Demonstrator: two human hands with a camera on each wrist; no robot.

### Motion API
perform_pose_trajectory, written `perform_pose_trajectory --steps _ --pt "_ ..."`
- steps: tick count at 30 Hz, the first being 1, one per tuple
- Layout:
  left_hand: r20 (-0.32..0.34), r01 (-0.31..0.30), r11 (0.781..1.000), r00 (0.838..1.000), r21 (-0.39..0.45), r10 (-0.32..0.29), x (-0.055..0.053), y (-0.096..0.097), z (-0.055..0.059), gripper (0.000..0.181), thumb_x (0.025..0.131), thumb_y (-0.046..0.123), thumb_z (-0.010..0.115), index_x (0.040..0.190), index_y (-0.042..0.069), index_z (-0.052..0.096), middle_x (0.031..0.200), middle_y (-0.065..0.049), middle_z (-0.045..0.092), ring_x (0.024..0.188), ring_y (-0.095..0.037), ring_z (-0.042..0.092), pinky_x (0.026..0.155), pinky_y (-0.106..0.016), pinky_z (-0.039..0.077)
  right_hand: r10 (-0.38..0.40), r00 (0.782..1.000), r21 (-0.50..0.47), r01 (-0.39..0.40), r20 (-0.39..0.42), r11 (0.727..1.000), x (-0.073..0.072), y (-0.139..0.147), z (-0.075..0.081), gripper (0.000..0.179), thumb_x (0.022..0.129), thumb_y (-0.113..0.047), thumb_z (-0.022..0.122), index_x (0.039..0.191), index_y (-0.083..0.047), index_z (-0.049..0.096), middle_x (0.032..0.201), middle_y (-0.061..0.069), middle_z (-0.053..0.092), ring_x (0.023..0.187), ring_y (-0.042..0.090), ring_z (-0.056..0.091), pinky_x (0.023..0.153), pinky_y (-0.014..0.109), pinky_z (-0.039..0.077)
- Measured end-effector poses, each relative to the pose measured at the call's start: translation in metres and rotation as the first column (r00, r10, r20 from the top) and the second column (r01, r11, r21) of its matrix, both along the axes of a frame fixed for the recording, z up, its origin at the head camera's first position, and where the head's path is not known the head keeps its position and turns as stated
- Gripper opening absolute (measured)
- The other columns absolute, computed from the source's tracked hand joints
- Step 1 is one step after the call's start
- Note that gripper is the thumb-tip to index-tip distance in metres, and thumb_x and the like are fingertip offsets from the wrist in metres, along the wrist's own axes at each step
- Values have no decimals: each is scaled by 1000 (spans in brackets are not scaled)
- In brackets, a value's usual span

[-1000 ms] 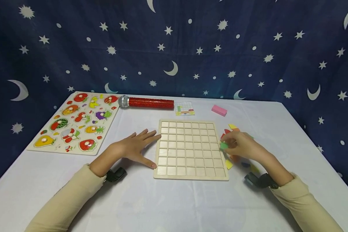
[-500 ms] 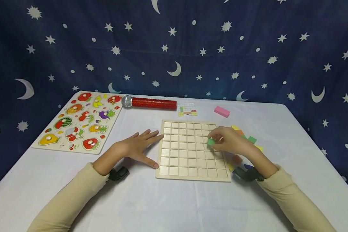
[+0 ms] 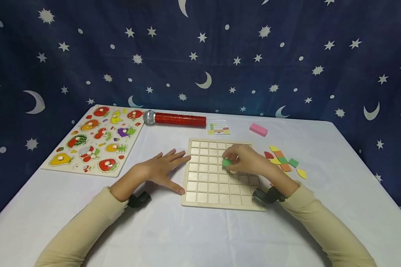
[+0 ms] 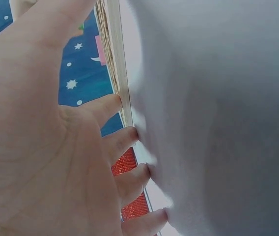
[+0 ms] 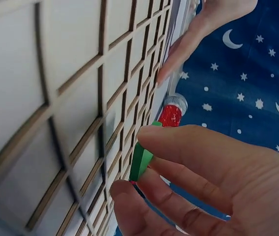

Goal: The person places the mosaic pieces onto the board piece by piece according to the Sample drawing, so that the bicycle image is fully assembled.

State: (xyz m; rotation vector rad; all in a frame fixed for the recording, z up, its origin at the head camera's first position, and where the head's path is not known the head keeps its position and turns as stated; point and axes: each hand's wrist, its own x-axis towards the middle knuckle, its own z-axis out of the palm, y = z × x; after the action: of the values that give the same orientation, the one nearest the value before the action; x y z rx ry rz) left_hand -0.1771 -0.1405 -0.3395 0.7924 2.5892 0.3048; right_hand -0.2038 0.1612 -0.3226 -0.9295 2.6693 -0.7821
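Over the middle of a wooden grid board [image 3: 213,187], my right hand [image 3: 244,159] pinches a small green block [image 3: 225,162] between thumb and fingers. The right wrist view shows the green block [image 5: 142,157] held a little off the board's square cells. My left hand [image 3: 162,170] lies spread at the board's left side, thumb and index fingertip touching its edge. In the left wrist view its fingers [image 4: 129,184] are straight and hold nothing. Right of the board lies a loose group of flat pieces: green [image 3: 293,162], orange [image 3: 285,168], yellow [image 3: 301,173] and red [image 3: 269,155]. My right forearm partly hides this group.
A fruit peg puzzle [image 3: 93,141] lies at the left. Behind the board are a red microphone [image 3: 180,119], a small printed pattern card [image 3: 218,127] and a pink block [image 3: 258,129]. A dark blue starry cloth [image 3: 200,55] hangs behind the white table.
My right hand has moved left with the green block, from the loose pieces to over the board's middle. The left hand has stayed at the board's edge. The head view has shifted slightly.
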Motion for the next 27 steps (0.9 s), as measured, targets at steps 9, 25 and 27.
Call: perform_pose_trajectory --steps 9,25,27 --pt "5 2 1000 1000 -1 -2 -2 0 -1 113 72 69 72 158 22 17 164 -8 11 150 -36 5 116 -61 8 30 999 18 -30 35 999 -10 -26 2 36 84 -5 74 117 3 64 95 10 65 85 22 63 80 36 55" --pt "15 -1 1000 1000 -4 1 -1 2 1 112 72 68 73 158 23 16 164 -7 10 150 -35 3 116 -61 8 114 994 20 -113 -6 993 -29 -54 -13 10 83 -3 75 92 -2 71 82 4 65 71 12 54 67 23 47" --pt "14 -3 1000 1000 -5 3 -1 0 1 112 72 68 73 158 23 16 164 -8 10 150 -36 4 116 -61 8 120 993 13 -120 -2 993 -29 -56 -13 10 83 -3 75 93 -2 71 85 6 64 73 12 55 69 23 47"
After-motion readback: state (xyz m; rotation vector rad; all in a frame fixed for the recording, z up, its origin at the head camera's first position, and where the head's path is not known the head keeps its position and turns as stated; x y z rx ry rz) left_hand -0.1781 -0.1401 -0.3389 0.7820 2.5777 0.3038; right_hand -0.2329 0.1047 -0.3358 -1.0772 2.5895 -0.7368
